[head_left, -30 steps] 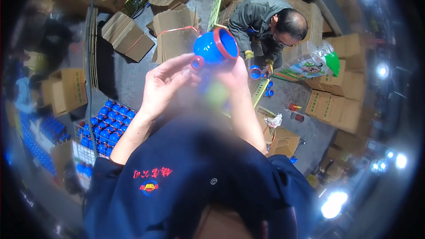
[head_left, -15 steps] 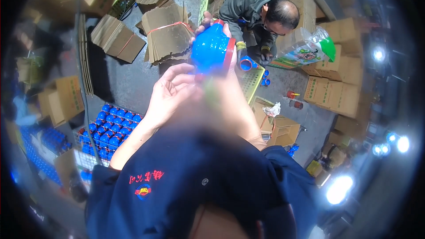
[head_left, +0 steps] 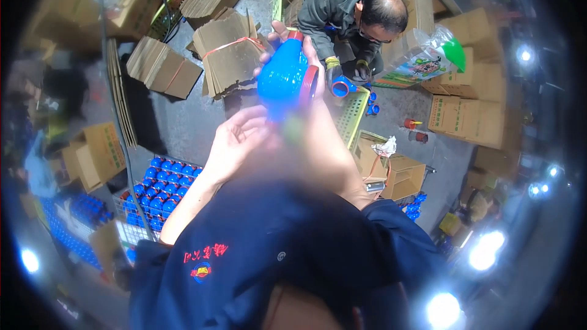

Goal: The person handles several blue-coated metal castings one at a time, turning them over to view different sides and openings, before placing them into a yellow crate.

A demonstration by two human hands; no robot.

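At seven o'clock, a dark navy fabric garment bears red stitched characters, upside down, beside a small round multicoloured emblem. Green print marks a brown rectangular cardboard carton near three and an open brown cardboard box at nine; a glossy white-and-green plastic bag at two carries colourful printing, too small to read

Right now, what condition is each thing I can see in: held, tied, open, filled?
Blue fitting: held, tilted, red neck uppermost.
Right hand: closed around it.
Left hand: fingers partly curled; contact too blurred to tell.
Cardboard bundle: tied with pink string.
Wire basket: filled with rows of blue pieces.
Carton on the right: open.
Smaller blue fitting: in a co-worker's gloved hand, open end visible.
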